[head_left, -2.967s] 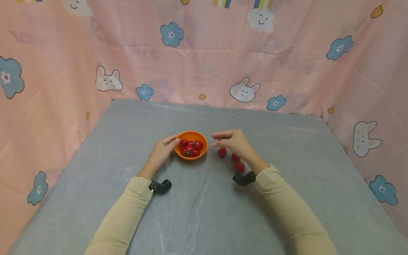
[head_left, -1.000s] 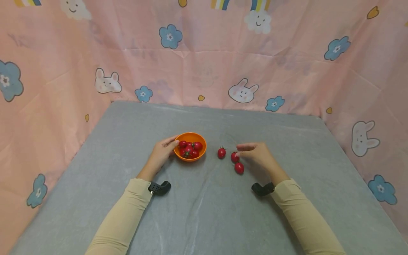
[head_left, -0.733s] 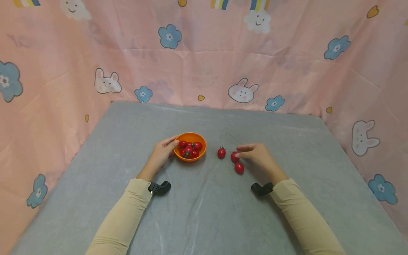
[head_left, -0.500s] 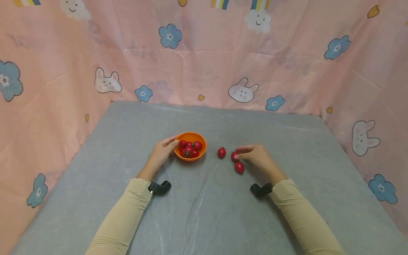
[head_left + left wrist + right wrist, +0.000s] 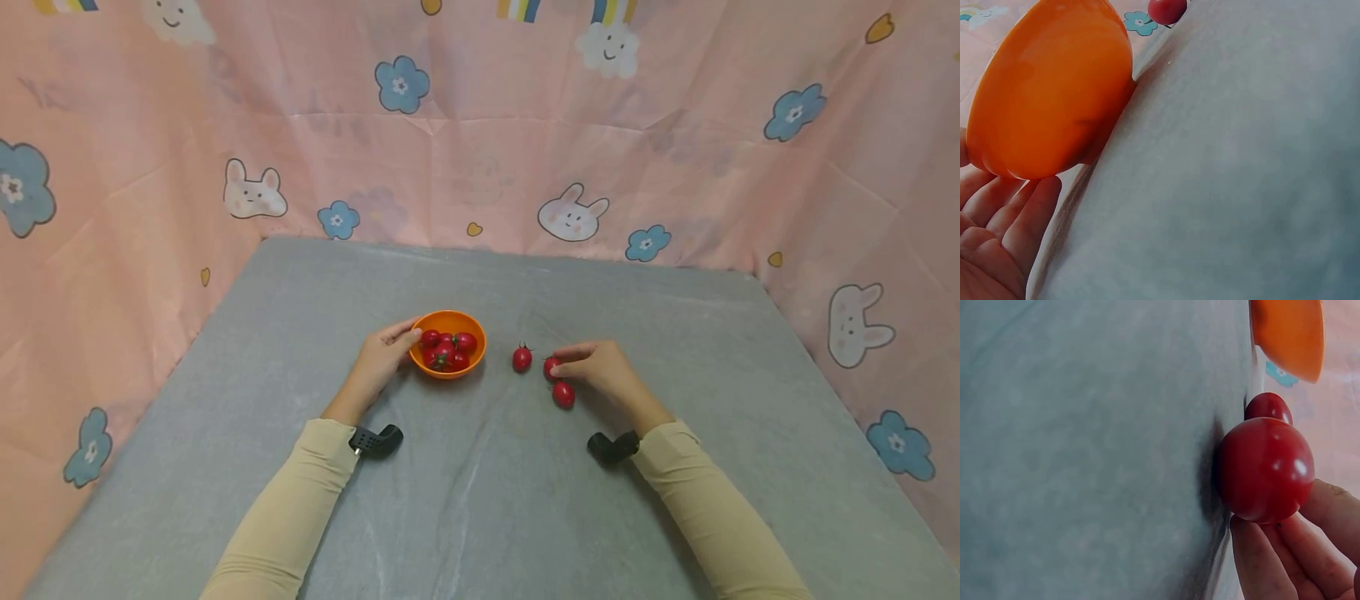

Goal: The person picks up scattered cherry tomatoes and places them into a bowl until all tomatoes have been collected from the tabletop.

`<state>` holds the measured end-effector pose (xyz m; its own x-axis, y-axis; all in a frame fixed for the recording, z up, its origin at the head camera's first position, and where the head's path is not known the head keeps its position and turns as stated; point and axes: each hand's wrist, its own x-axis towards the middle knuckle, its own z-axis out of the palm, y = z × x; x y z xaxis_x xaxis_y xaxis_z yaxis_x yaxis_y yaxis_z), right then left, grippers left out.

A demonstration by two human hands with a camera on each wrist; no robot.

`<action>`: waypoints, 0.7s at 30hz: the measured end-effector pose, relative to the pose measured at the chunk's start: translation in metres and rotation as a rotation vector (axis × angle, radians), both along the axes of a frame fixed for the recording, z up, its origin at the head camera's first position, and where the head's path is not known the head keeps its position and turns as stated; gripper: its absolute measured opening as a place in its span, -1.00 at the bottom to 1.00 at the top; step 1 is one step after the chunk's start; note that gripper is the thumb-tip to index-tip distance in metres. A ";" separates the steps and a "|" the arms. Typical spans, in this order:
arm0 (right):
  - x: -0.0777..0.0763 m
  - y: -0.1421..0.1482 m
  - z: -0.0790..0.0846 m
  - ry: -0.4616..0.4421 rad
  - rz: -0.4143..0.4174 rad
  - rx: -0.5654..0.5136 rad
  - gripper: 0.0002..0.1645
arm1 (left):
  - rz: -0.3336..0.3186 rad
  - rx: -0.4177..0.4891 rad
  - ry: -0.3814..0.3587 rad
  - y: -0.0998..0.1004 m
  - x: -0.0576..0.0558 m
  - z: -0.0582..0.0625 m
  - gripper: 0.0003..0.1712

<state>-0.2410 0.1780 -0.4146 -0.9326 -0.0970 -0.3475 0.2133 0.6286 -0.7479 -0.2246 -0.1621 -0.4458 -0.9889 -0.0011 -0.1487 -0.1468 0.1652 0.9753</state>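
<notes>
In the head view, an orange bowl (image 5: 448, 372) with several red cherry tomatoes (image 5: 443, 353) in it stands on the table. My left hand (image 5: 378, 362) holds its left side, thumb at the rim. The left wrist view has my fingers (image 5: 1038, 212) against the bowl's outer wall (image 5: 1054, 94). To the right, my right hand (image 5: 603, 371) pinches a cherry tomato (image 5: 551, 367) on the table between thumb and fingers. Another cherry tomato (image 5: 563, 395) lies just in front of it, and one more (image 5: 522, 358) lies nearer the bowl. A near tomato (image 5: 1265, 470) covers the pinch in the right wrist view.
A grey cloth-like surface (image 5: 480, 500) covers the table. Behind and at both sides hangs a pink printed curtain (image 5: 480, 150). A black wrist camera (image 5: 613, 447) is strapped to the right wrist, another (image 5: 377, 442) to the left.
My right hand has moved from beside the bowl rightward to the loose tomatoes, and its thumb and fingers have closed on one. The left hand and bowl have stayed put.
</notes>
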 end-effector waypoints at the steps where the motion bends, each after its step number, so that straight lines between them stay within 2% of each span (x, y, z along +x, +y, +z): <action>1: 0.000 0.000 0.000 0.000 -0.002 -0.002 -0.43 | 0.000 -0.001 -0.002 0.000 0.000 0.000 -0.49; 12: -0.001 0.000 0.006 0.003 -0.021 -0.079 -0.45 | 0.002 0.003 0.008 0.000 -0.001 0.000 -0.50; 21: -0.003 -0.005 0.016 0.005 -0.034 -0.050 -0.44 | 0.009 0.008 0.009 0.001 -0.001 -0.001 -0.50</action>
<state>-0.2441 0.1725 -0.3988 -0.9374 -0.0823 -0.3384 0.2302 0.5828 -0.7794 -0.2260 -0.1615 -0.4464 -0.9901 -0.0092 -0.1403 -0.1400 0.1556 0.9778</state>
